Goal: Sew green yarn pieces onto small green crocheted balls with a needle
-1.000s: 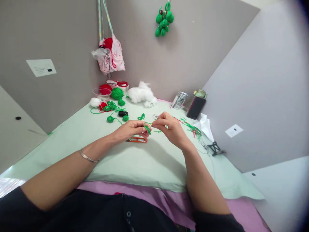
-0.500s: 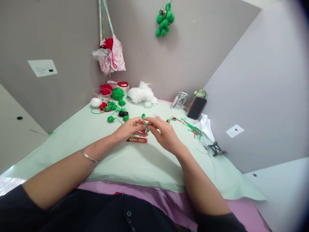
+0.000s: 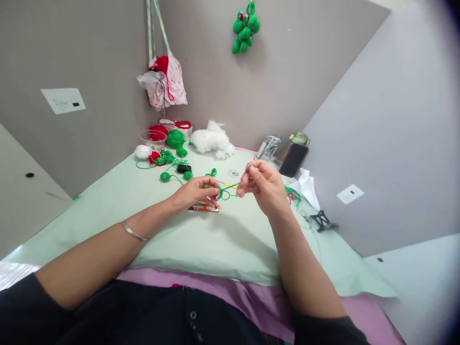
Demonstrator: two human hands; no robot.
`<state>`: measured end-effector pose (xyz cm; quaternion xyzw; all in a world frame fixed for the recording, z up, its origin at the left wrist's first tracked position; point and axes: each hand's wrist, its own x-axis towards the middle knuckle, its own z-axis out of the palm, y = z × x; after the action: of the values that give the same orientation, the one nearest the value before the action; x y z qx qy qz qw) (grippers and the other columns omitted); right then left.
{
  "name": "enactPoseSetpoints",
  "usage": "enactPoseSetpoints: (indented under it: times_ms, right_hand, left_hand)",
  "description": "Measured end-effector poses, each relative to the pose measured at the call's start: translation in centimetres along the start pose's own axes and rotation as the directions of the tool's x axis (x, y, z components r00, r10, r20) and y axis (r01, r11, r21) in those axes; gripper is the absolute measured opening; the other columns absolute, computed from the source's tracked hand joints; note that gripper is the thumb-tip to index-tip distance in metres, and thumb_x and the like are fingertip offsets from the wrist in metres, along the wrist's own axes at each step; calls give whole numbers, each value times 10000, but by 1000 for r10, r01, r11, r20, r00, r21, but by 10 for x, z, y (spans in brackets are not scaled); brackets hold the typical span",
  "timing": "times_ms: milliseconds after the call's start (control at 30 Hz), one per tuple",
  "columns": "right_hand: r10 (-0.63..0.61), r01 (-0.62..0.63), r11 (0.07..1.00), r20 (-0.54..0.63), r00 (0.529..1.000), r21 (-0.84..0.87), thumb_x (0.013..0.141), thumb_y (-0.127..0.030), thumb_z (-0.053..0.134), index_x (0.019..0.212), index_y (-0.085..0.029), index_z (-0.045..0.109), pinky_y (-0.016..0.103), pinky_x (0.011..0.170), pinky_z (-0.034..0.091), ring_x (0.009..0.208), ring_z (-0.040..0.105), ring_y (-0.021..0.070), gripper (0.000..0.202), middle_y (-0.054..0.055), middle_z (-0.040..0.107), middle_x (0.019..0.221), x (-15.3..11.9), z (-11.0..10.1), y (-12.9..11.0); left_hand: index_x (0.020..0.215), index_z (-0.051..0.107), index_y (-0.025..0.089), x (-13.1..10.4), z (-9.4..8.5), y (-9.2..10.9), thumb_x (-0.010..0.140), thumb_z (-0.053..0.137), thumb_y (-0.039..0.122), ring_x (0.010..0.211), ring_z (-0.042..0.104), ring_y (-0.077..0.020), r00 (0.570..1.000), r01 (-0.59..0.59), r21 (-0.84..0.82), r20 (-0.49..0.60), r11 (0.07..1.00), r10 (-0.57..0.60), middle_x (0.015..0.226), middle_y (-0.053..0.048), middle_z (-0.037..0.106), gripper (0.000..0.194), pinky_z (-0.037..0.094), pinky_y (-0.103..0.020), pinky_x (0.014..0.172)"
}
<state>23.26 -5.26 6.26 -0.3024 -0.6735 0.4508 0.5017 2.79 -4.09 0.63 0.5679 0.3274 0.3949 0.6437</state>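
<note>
My left hand (image 3: 199,191) pinches a small red, white and green crocheted piece (image 3: 219,193) between thumb and fingers, mostly covered by them. A taut strand of green yarn (image 3: 230,187) runs from it up to my right hand (image 3: 261,186), whose fingers are closed on the yarn. Whether a needle is also in those fingers is hidden. Below the strand hangs a loose green loop. A yellow-handled crochet hook (image 3: 227,185) lies on the table behind the yarn. Orange thread snips (image 3: 206,207) rest just under my left hand.
Behind my left hand are green yarn balls (image 3: 175,139), a clear tub (image 3: 153,136) and white stuffing (image 3: 212,140). At right stand a phone (image 3: 293,160) and a clear cup of pens (image 3: 268,148), near yarn scraps (image 3: 293,193) and a black stand (image 3: 324,221).
My right hand has moved away from the left, up and to the right, drawing the green yarn out taut. My left hand has stayed in place with the crocheted piece.
</note>
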Motion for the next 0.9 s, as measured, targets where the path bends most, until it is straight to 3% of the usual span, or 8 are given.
enactPoseSetpoints:
  times_ms: [100,167,267,367,433,500,633,900]
  right_hand:
    - [-172,188,981,-249,953,45,891,-399,574,884,-227,495,313,725,571,674,671,137,190,-73,465,585,6,-20,-6]
    - [-323,340,939,-436,840,-42,897,-394,559,886,-235,492,327,831,553,786,684,139,172,-70,428,605,9,-33,-8]
    - [-412,362,909,-560,718,-205,913,-405,518,912,-238,489,340,852,543,825,678,146,169,-55,448,647,11,-44,-7]
    - [-389,263,912,-455,801,-316,912,-372,531,971,-228,524,324,765,544,785,656,155,155,-24,538,697,9,-38,-4]
    - [-335,212,888,-258,906,-408,903,-324,560,967,-221,583,295,682,519,763,632,153,124,9,602,774,6,-28,-2]
    - [-279,212,823,-49,959,-527,897,-276,578,915,-222,647,282,655,486,788,608,152,90,34,626,878,3,-18,-1]
    - [-243,284,645,162,957,-710,909,-219,572,898,-244,705,290,699,443,792,559,145,136,34,585,892,-2,-5,3]
    - [-248,314,511,213,945,-800,930,-199,542,923,-246,707,282,673,402,774,535,142,172,30,564,855,-1,-5,10]
  left_hand:
    - [881,572,145,0,-1,-1,735,738,341,613,630,-104,1000,-4,24,-1,1000,4,716,25,610,295,557,-273,652]
    - [873,570,144,0,-2,-2,731,740,339,599,620,-99,1000,-15,33,-7,999,15,718,25,604,295,554,-265,632]
    - [895,580,144,0,-4,-1,731,740,337,592,606,-91,1000,-31,19,-4,999,31,725,26,601,300,553,-260,623]
    - [934,604,147,0,-4,0,750,724,339,609,604,-92,999,-39,1,-14,999,39,709,25,605,291,548,-250,636]
    - [937,619,150,0,-3,1,760,716,342,641,612,-95,998,-55,-7,-21,998,55,716,21,610,278,551,-253,669]
    - [941,628,155,-1,-2,2,768,708,348,680,620,-101,997,-76,-8,-22,997,75,750,16,617,271,557,-268,713]
    - [952,627,162,-3,-1,2,787,688,367,727,621,-109,995,-102,11,3,995,102,842,-2,628,270,562,-306,775]
    - [951,624,167,-4,0,5,820,653,364,753,607,-105,992,-128,37,27,991,127,893,-9,616,237,559,-315,806]
